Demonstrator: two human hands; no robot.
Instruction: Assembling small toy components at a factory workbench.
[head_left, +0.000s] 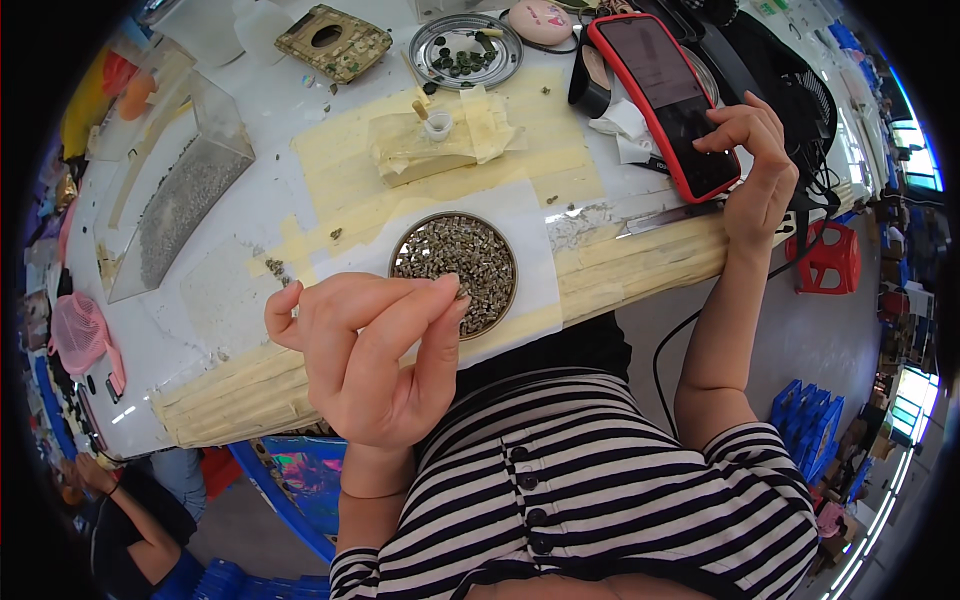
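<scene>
Fingertips [449, 287] of the bare left hand [370, 365] are hovering over the near left part of a round, shallow dish with a dull brassy rim [515, 272], covering a little of what is lying inside: a heap of small, grey-brown, metallic-looking cylindrical pieces [480, 260]. The left forearm is rising from the lower edge, the wrist is standing upright and the palm is facing the body, with thumb and forefinger reaching to the right and almost meeting, while an outer finger is curling away to the left; I cannot tell whether the tips are pressing together or pinching a tiny piece. The dish is resting on a white paper sheet [540, 295], close to the table's edge, which yellowish tape [640, 265] is covering. Farther right, the other forearm is stretching up and forward from a bent elbow, and the bare right hand [755, 165] is leaning over a black smartphone in a red case [665, 110], its fingers bending and spreading loosely, a fingertip reaching over the lower screen and the hand gripping nothing. Beyond the dish, a yellow-taped block [425, 165] is supporting a small white cup [438, 125], and a silvery round tray [415, 58] is holding dark green bits [462, 62]
</scene>
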